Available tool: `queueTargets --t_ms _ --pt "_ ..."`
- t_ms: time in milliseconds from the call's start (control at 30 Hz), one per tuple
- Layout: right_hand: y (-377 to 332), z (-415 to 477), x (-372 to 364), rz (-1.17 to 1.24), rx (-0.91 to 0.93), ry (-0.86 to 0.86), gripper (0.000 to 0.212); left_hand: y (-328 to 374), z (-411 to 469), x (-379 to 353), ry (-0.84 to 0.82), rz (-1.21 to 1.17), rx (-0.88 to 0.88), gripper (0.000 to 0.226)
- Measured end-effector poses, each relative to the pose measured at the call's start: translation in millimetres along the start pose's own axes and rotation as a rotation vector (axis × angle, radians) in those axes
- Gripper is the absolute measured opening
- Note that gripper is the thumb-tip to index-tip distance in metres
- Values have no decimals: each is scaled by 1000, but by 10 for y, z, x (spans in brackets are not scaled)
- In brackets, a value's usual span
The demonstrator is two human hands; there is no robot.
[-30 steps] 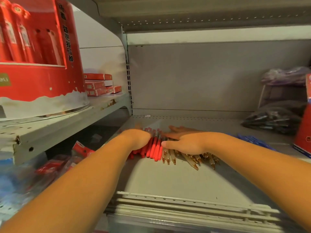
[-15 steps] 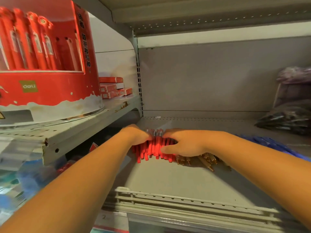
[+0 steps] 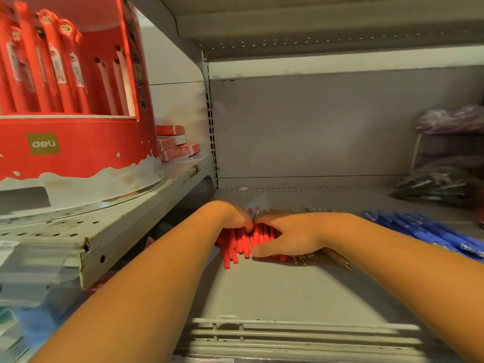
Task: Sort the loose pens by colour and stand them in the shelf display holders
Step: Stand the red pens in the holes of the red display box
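Note:
A bunch of red pens (image 3: 235, 248) lies on the grey shelf (image 3: 275, 292), squeezed between both hands. My left hand (image 3: 231, 218) curls over the bunch from the left. My right hand (image 3: 286, 237) cups it from the right, thumb along the front ends. Several pens with gold tips (image 3: 337, 259) stick out from under my right hand. A row of blue pens (image 3: 429, 233) lies on the shelf to the right. The round red display holder (image 3: 78, 145), with several red pens standing in it, sits on the upper left shelf.
Small red boxes (image 3: 178, 148) are stacked behind the holder. Bags of dark pens (image 3: 434, 187) lie at the back right. A low plastic rail (image 3: 301, 334) runs along the shelf's front edge. The left shelf's metal corner (image 3: 86, 247) juts out beside my left forearm.
My hands have closed in from both sides, pushing the red pens into a tighter bunch. The gold-tipped pens now lie mostly under my right hand. The view moved closer and left.

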State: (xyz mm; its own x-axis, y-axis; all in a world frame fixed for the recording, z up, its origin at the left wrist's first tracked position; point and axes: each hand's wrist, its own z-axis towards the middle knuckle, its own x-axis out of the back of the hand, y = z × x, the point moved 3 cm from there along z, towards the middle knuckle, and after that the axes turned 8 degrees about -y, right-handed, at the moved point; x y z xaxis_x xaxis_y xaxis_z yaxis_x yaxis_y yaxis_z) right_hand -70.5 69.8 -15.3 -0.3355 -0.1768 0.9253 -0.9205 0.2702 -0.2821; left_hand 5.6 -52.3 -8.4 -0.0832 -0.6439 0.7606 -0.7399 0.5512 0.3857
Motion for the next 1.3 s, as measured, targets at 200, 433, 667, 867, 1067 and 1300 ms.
queueTargets --t_ms 200,433,667,867,1067,1300 --pt "5 11 -44 14 15 -2 59 39 49 -5 -13 99 42 31" --pt "14 -15 -75 -54 -16 -76 79 50 13 19 96 333 55 34" --pt "16 -15 -64 -75 9 -45 81 -29 -37 11 141 199 22 28" --pt "-55 -96 48 48 47 76 58 -217 -71 205 248 -205 -57 8" --pt "-52 -201 365 745 7 471 19 29 -320 157 153 -622 -435 6" --pt "43 -622 493 1325 123 702 14 577 -709 -94 101 -855 -735 7"
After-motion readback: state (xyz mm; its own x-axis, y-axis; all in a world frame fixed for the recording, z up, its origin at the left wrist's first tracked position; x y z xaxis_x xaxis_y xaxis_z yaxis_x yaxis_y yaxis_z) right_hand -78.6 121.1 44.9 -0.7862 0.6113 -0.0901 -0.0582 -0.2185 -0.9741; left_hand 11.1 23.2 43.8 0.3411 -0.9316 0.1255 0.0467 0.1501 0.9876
